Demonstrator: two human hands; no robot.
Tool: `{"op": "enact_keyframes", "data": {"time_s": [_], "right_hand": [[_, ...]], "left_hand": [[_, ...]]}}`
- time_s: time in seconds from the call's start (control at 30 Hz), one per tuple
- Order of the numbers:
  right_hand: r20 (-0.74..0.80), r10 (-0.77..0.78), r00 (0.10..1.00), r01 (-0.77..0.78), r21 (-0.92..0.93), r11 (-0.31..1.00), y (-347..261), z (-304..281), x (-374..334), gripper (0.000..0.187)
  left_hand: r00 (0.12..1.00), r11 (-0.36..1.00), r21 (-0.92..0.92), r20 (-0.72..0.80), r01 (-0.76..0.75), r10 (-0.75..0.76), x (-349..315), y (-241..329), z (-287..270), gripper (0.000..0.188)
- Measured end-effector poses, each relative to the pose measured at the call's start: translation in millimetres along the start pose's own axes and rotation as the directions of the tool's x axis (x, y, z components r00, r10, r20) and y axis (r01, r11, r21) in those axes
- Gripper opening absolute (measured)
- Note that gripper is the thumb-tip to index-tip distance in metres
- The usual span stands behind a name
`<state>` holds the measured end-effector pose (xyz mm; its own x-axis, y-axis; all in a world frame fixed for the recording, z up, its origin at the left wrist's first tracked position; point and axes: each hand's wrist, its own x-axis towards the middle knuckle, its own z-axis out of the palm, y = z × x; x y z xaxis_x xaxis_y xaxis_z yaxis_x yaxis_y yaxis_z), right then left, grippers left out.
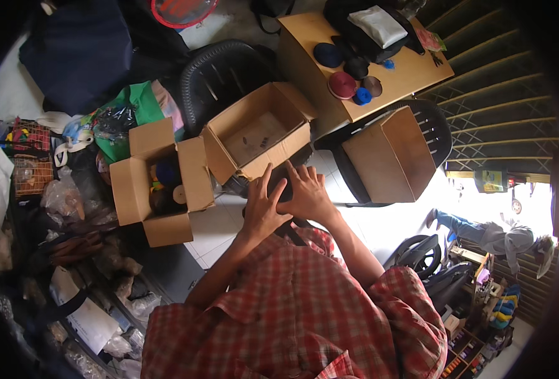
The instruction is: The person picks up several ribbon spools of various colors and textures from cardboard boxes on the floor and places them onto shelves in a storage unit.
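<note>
My left hand (pixel 263 211) and my right hand (pixel 307 196) are side by side in front of me, fingers spread, and I see nothing held in either. Their fingertips point at the near side of an open cardboard box (pixel 279 153); whether they touch it I cannot tell. This box is on a black chair (pixel 218 72), and its visible inside holds no items, only dark marks on the bottom. To the left, a second open carton (pixel 130 191) has its flaps folded out. Rolled bands lie in it, among them a dark blue roll (pixel 167 170) and a tan roll (pixel 179 194).
A wooden table (pixel 390 95) at the far right bears a maroon roll (pixel 342 85), a blue roll (pixel 362 96) and other rolls. Another cardboard box (pixel 380 155) sits on a black chair. Plastic bags (pixel 61 196) crowd the left. A person (pixel 500 237) is at the right.
</note>
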<state>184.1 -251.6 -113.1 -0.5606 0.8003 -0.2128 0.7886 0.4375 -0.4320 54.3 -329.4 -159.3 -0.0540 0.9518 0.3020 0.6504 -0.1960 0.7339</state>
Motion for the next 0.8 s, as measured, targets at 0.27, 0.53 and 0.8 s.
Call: {"op": "enact_keyframes", "data": {"time_s": [0.27, 0.53, 0.8], "right_hand": [[0.001, -0.087, 0.996, 0.073, 0.537, 0.841, 52.0, -11.2, 51.1, 0.098], [-0.320, 0.153, 0.935, -0.120, 0.122, 0.985, 180.3, -53.7, 195.0, 0.104], [-0.324, 0.146, 0.935, -0.195, -0.127, 0.972, 290.3, -83.0, 359.6, 0.104]], "left_hand": [[0.948, 0.961, 0.104, -0.164, -0.257, 0.271, 49.6, -18.3, 24.2, 0.106], [0.989, 0.991, 0.129, -0.147, 0.027, -0.008, 113.6, -25.9, 67.7, 0.077], [0.838, 0.889, 0.086, -0.387, 0.449, -0.386, 134.4, -4.6, 103.1, 0.053]]}}
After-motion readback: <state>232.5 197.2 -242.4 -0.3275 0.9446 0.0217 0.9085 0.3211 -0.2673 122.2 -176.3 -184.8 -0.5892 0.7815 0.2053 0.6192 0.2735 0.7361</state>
